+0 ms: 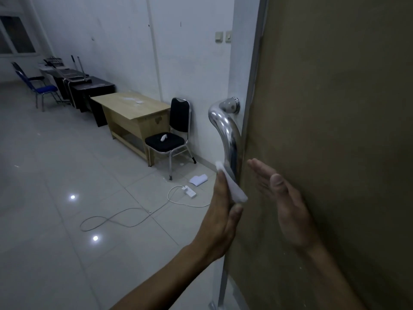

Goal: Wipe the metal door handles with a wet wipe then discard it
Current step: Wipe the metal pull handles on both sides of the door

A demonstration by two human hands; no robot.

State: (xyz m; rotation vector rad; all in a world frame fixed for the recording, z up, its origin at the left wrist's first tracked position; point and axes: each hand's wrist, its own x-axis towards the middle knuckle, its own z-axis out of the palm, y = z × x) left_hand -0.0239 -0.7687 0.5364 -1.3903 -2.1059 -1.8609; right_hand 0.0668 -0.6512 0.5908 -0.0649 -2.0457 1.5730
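Observation:
A curved, shiny metal door handle (226, 128) is fixed to the edge of a brown door (335, 108). My left hand (221, 211) presses a folded white wet wipe (232, 186) against the lower part of the handle, held between thumb and fingers. My right hand (283, 202) lies flat and open against the door face just right of the handle, holding nothing. The bottom end of the handle is hidden behind the wipe and my left hand.
A black chair (169, 139) and a light wooden desk (134, 113) stand by the white wall beyond the door. A white cable (125, 220), a charger (190, 191) and a white paper (198, 179) lie on the tiled floor. Dark desks and a blue chair (42, 88) stand further back.

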